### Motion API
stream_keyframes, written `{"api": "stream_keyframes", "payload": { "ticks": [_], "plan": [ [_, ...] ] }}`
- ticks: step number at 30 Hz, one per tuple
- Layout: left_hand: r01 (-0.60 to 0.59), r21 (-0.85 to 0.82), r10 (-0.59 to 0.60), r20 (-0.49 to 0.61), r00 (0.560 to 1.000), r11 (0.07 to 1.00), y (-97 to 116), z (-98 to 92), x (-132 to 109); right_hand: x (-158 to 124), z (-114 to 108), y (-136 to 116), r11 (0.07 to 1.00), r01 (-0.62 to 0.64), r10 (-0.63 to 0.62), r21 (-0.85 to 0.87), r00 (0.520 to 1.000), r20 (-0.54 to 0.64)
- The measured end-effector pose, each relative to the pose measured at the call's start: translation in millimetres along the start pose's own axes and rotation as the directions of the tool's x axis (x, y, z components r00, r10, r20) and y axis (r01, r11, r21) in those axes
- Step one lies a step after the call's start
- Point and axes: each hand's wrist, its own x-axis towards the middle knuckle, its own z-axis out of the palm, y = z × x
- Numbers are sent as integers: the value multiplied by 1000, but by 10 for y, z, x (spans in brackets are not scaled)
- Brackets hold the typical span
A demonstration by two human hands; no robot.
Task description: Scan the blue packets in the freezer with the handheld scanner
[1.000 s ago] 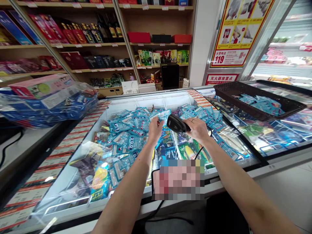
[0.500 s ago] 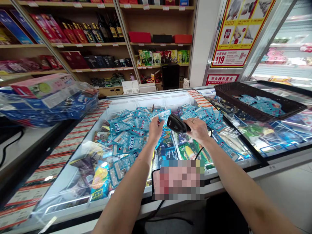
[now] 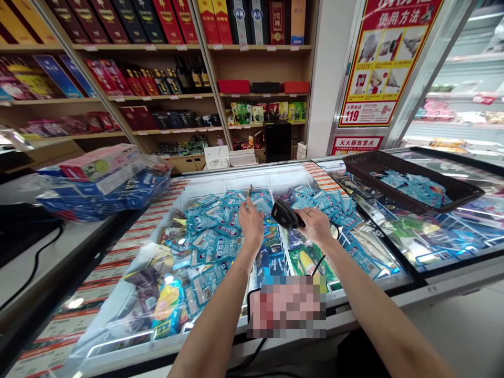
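Observation:
My right hand (image 3: 317, 224) is closed around the handle of a black barcode scanner (image 3: 284, 214), its head pointing left over the open chest freezer (image 3: 205, 176). A black cable (image 3: 319, 258) runs down from the scanner towards me. My left hand (image 3: 251, 223) reaches out just left of the scanner, fingers stretched forward and resting on the pile of small blue packets (image 3: 214, 226) that fills the freezer's left bin. I see no packet pinched in it. More blue packets (image 3: 321, 202) lie in the bin to the right, behind the scanner.
A dark basket (image 3: 397, 163) holding blue packets rests on the glass lid at right. A plastic-wrapped bundle of boxes (image 3: 102, 184) sits on the counter at left. Shelves of boxed goods (image 3: 165, 79) stand behind the freezer. A red and yellow poster (image 3: 378, 58) hangs at the back right.
My left hand has let go of the blue packet it held up by the scanner and dropped onto the pile. The view has tilted upward. The scanner has barely moved.

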Motion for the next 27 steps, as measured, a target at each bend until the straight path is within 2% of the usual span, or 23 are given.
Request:
{"api": "stream_keyframes", "payload": {
  "ticks": [2,6,8,11,14,16,18,20,27],
  "plan": [
    [-35,77,31,53,998,996,21,-95,84,33,-14,-15,1000,6,-6,-1,1000,2],
    [-238,119,213,188,959,964,28,-430,113,91,-74,-37,1000,13,-13,-1,1000,-1],
    [-331,124,292,259,921,935,-22,-648,-35,117,-118,-40,1000,12,-12,2,1000,-2],
    [-434,160,369,318,873,887,-189,-951,-433,143,-199,-42,1000,8,-8,4,1000,-6],
    [-482,213,396,344,851,850,-402,-1141,-808,136,-287,-48,1000,-4,4,3,1000,-7],
    [-489,224,397,355,847,843,-514,-1187,-922,114,-347,-57,1000,-8,8,2,1000,-6],
    [-502,203,411,365,835,841,-581,-1179,-906,82,-409,-68,1000,-8,8,-2,1000,-8],
    [-520,161,436,376,818,839,-608,-1142,-804,46,-470,-78,1000,-6,6,-7,1000,-6],
    [-517,43,462,390,797,855,-670,-989,-401,-71,-583,-69,1000,-17,18,-22,1000,25]
  ]
}}
